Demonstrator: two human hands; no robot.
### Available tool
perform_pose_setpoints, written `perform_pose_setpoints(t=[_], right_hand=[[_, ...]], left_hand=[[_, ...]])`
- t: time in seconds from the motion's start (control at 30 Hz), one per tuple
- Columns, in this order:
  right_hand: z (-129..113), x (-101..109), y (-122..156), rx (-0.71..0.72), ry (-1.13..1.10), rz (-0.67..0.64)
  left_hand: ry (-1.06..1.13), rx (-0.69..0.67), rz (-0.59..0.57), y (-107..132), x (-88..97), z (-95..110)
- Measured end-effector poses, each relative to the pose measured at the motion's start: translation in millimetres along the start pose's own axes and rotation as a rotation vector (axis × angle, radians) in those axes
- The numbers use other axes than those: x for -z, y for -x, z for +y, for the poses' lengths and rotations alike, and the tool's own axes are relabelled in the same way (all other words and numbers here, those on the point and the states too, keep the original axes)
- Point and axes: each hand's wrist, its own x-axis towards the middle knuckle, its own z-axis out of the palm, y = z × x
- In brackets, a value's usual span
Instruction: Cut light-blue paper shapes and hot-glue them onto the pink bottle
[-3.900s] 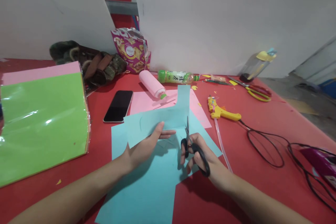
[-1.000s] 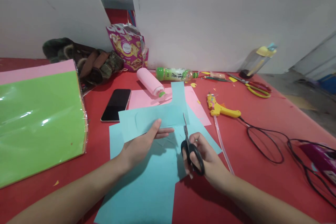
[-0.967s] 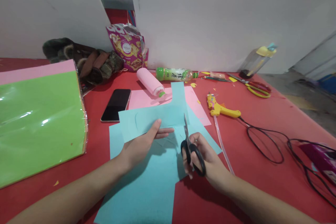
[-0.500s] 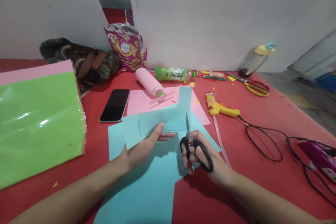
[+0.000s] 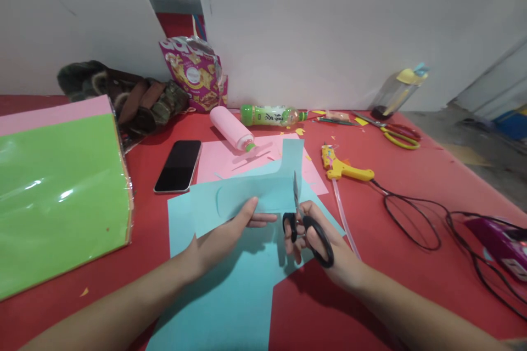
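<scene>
A piece of light-blue paper (image 5: 263,192) is pinched in my left hand (image 5: 241,219), thumb on top and fingers beneath. A curved pencil-like outline shows near its left end, and a strip sticks up at its right end. My right hand (image 5: 319,241) has its fingers through the black handles of a pair of scissors (image 5: 296,197). The blades point away from me and lie against the right part of the paper, by the upright strip. Below both hands, larger light-blue sheets (image 5: 222,307) lie on the red table.
A pink-wrapped bottle (image 5: 233,129) lies on pink paper (image 5: 209,162), beside a green drink bottle (image 5: 272,115). On the left are a phone (image 5: 178,166) and a pack of coloured sheets (image 5: 61,197). A yellow glue gun (image 5: 341,167), its cord, and red-yellow scissors (image 5: 399,136) are right.
The scissors blades look closer together than before, at the paper's right part. The paper has shifted slightly, and the whole view has moved a little.
</scene>
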Motion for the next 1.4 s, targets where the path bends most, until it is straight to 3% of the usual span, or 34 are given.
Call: perform_pose_setpoints(t=[1.1,1.4], right_hand=[[0.7,-6.6,0.4,-0.06,0.044,0.177],[2.2,-5.9,-0.3,-0.053,0.031,0.179]], left_hand=[[-0.009,0.035,0.013,-0.1,-3.1,-13.7],[0.005,0.029,-0.001,1.2,-4.1,-8.2]])
